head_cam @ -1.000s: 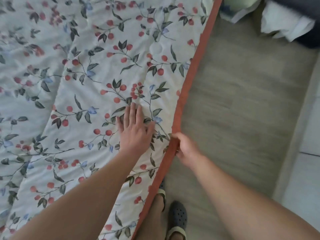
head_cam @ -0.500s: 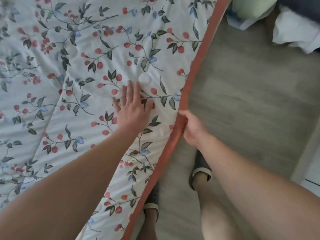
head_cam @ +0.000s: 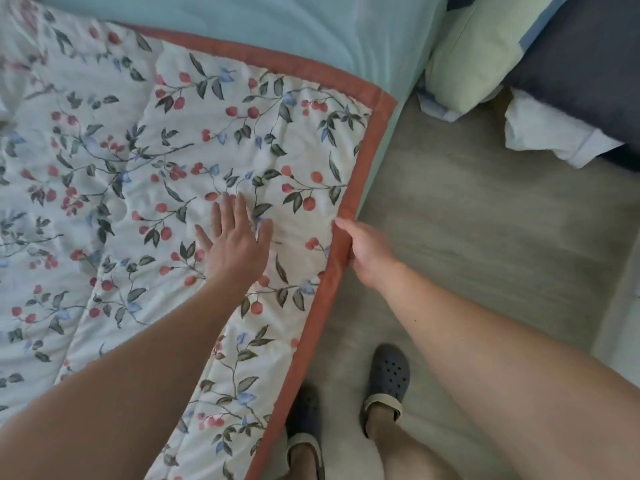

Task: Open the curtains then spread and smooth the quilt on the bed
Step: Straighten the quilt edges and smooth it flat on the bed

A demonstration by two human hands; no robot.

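The white quilt (head_cam: 180, 140) with red berries, green leaves and a rust-red border lies spread over the bed. Its far right corner (head_cam: 382, 98) shows, with pale blue sheet (head_cam: 311, 26) bare beyond it. My left hand (head_cam: 235, 240) lies flat on the quilt, fingers apart, near the right side. My right hand (head_cam: 363, 247) pinches the rust-red border at the bed's right edge. The curtains are out of view.
A grey wood-look floor (head_cam: 485, 237) runs along the bed's right side. My feet in dark clogs (head_cam: 388, 379) stand close to the bed edge. A pale green pillow (head_cam: 478, 53), a dark cushion (head_cam: 588, 71) and white cloth (head_cam: 547, 133) lie at the upper right.
Both hands have slid along the quilt's right edge toward the head of the bed. The quilt's corner and the blue sheet have come into view. My feet have stepped forward.
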